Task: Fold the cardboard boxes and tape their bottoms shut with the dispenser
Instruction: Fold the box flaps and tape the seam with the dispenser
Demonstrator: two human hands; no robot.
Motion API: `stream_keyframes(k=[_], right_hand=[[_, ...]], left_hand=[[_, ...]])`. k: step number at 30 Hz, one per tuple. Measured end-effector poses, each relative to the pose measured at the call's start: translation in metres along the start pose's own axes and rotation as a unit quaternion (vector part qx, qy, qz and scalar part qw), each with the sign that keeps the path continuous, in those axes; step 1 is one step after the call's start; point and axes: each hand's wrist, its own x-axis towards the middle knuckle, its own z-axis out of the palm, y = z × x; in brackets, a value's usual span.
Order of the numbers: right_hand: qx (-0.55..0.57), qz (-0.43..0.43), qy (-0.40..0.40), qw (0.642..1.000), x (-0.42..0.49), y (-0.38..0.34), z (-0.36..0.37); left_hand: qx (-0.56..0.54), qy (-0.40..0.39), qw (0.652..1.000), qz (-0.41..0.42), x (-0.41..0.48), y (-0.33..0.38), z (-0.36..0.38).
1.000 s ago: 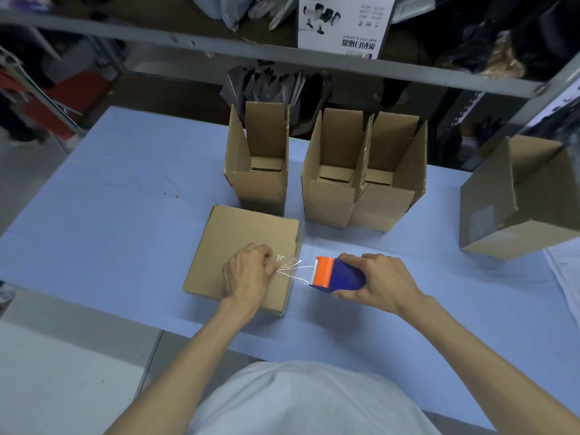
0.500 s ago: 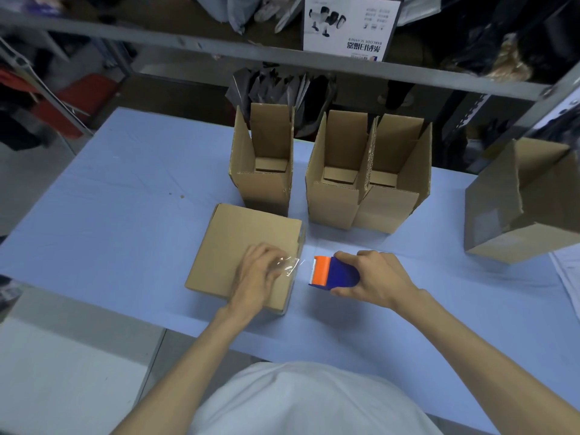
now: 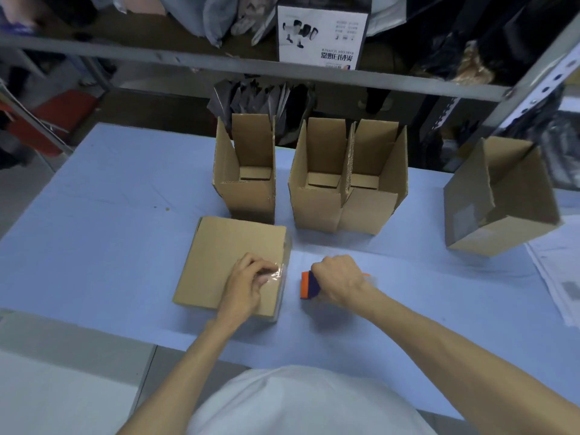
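Here, in the head view, a blue desk (image 3: 110, 215) carries several cardboard boxes. The nearest box (image 3: 226, 255) lies with a closed, flat face up, just in front of the person's white shirt (image 3: 307, 400). The left hand (image 3: 248, 284) rests on that face near its right edge. Its fingers (image 3: 266, 266) are loosely bent and grip nothing, their tips pressing on a shiny strip of clear tape (image 3: 277, 274) that runs over the edge and down the box's right side.

Just beside the box, to its right and apart from it, the right hand (image 3: 339, 282) is curled tightly round the dispenser (image 3: 309, 285), knuckles up. Only the tool's orange and blue front end shows past the fist, low over the desk; whether it touches the surface cannot be told, and the hand is slightly blurred.

Behind the flat box stand three upright boxes, tops open and flaps raised. One (image 3: 248, 196) stands alone, and a pair, the middle box (image 3: 317, 208) and the right box (image 3: 373, 208), touch side by side. Well apart at the desk's right end, a larger box (image 3: 502, 208) lies tilted with its opening upward, near some printed papers (image 3: 558, 271).

Beyond the desk, dark pouches (image 3: 254, 98) stand under a grey shelf rail (image 3: 219, 62), and a white printed carton (image 3: 321, 32) sits on the shelf.
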Motion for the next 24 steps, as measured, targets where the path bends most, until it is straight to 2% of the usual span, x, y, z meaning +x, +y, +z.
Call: stream_keyframes(k=[2, 6, 9, 12, 13, 14, 15, 16, 17, 18, 19, 20, 21, 24], right_hand=[[0.039, 0.027, 0.031, 0.998, -0.004, 0.004, 0.002], [0.108, 0.072, 0.086, 0.988, -0.014, 0.012, 0.001], [0.152, 0.087, 0.110, 0.978, -0.022, 0.018, 0.002], [0.183, 0.100, 0.143, 0.968, -0.032, 0.020, 0.002], [0.195, 0.106, 0.158, 0.962, -0.036, 0.021, 0.001], [0.212, 0.110, 0.175, 0.955, -0.041, 0.022, -0.001], [0.237, 0.108, 0.197, 0.945, -0.047, 0.023, -0.002], [0.264, 0.099, 0.222, 0.933, -0.053, 0.025, -0.003], [0.289, 0.085, 0.244, 0.922, -0.059, 0.026, -0.005], [0.305, 0.068, 0.263, 0.913, -0.064, 0.027, -0.006], [0.314, 0.052, 0.281, 0.905, -0.068, 0.027, -0.008], [0.318, 0.038, 0.297, 0.900, -0.071, 0.027, -0.010], [0.319, 0.027, 0.308, 0.896, -0.074, 0.026, -0.012], [0.322, 0.007, 0.323, 0.890, -0.077, 0.024, -0.016]], left_hand=[[0.034, -0.016, 0.999, 0.008, 0.000, -0.001, -0.007], [0.153, -0.101, 0.982, 0.041, 0.000, 0.010, -0.008], [0.332, -0.154, 0.927, 0.081, 0.005, 0.016, -0.002], [0.408, -0.202, 0.887, 0.072, 0.009, 0.023, 0.010], [0.410, -0.210, 0.885, 0.072, 0.009, 0.024, 0.012], [0.383, -0.205, 0.899, 0.060, 0.010, 0.026, 0.013], [0.310, -0.171, 0.935, 0.030, 0.010, 0.026, 0.013], [0.187, -0.113, 0.975, -0.035, 0.010, 0.028, 0.012], [0.033, -0.049, 0.991, -0.120, 0.011, 0.034, 0.009], [-0.115, -0.010, 0.973, -0.201, 0.013, 0.042, 0.004], [-0.243, -0.005, 0.933, -0.265, 0.015, 0.051, -0.001], [-0.326, -0.030, 0.896, -0.300, 0.016, 0.058, -0.004], [-0.376, -0.063, 0.872, -0.307, 0.016, 0.063, -0.006], [-0.466, -0.121, 0.829, -0.284, 0.014, 0.070, -0.014]])
